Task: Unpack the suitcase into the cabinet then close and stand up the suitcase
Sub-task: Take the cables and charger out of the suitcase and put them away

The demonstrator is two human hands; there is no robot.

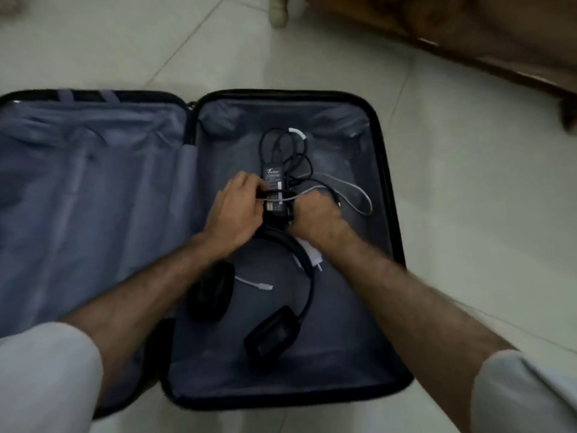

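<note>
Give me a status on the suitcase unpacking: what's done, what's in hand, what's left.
Done: the suitcase lies open on the floor, its left half showing only lining.
In hand: the left hand and right hand both grip the black power adapter and its tangled cables.
Left: the headphones and white cable are still inside; closing and standing come after.

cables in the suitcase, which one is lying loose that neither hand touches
The short white cable between the headphones' earcups: it lies free on the lining. The black and grey cables farther up are bunched at the power adapter between both hands.
</note>
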